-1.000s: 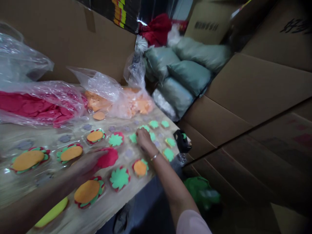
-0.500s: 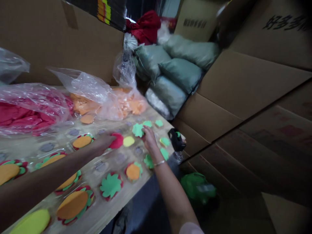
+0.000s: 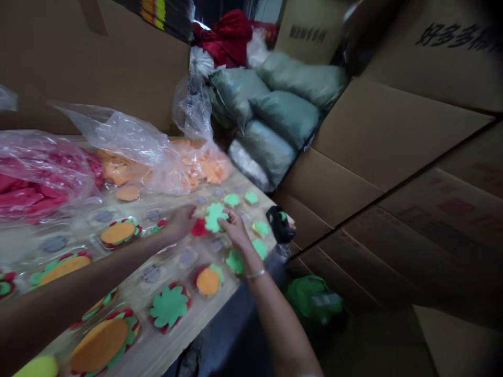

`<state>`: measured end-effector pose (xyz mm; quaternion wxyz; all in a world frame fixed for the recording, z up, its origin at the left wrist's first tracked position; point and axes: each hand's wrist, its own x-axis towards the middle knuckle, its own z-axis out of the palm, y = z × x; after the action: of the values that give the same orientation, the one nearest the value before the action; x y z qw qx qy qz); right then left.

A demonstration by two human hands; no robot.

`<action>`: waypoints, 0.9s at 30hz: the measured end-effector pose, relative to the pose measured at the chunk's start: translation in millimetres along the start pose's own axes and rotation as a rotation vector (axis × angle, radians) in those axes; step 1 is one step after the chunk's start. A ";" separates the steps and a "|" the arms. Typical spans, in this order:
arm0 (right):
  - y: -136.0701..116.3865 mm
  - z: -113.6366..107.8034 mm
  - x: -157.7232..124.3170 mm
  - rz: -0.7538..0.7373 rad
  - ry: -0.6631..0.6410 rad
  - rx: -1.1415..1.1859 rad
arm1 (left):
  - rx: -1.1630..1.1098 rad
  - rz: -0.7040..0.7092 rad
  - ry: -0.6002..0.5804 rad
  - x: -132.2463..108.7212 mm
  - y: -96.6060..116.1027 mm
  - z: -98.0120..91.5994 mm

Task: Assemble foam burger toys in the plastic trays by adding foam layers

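Observation:
My right hand (image 3: 234, 229) pinches the edge of a light green flower-shaped piece (image 3: 215, 217), which looks like foam or felt. That piece partly covers a red piece (image 3: 200, 226) on the table. Just left of the red piece is my left hand (image 3: 181, 222); its fingers are blurred, and I cannot tell whether they touch or hold anything. Nearby in clear plastic trays sit a red-and-green stack with an orange top (image 3: 209, 280) and a green flower on red (image 3: 170, 307). More green flowers (image 3: 231, 199) lie beyond my right hand.
Along the back of the table (image 3: 204, 319) lie clear bags of pink-red pieces (image 3: 35, 180) and orange pieces (image 3: 204, 166). A black tape dispenser (image 3: 280, 224) stands at the right edge. Stacked cartons (image 3: 393, 131) and grey-green sacks (image 3: 285, 112) fill the right and back.
My right hand has brought the green flower left and down over the spot where a yellow piece showed. My left hand is now apart from most of the red piece. The view has shifted slightly.

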<state>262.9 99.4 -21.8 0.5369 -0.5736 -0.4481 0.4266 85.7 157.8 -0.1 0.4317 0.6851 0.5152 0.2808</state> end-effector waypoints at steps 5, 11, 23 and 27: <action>-0.8 36.5 3.8 -0.185 -0.156 -0.667 | 0.007 0.006 0.161 -60.0 -9.1 -88.0; -7.2 41.4 -32.9 -0.590 0.024 -0.918 | 0.208 -0.117 0.380 -262.2 -40.6 -207.5; -44.6 222.4 -266.0 -1.059 -1.133 -0.745 | 0.414 -0.655 0.446 -439.3 -136.3 -163.5; -41.5 230.7 -282.6 -1.058 -1.124 -0.914 | 0.349 -0.641 0.349 -416.1 -137.3 -178.7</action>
<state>-29.7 -120.5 8.2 0.0837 -0.1561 -0.9767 0.1210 -255.8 -169.5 -12.2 0.2806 0.4948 0.8082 0.1525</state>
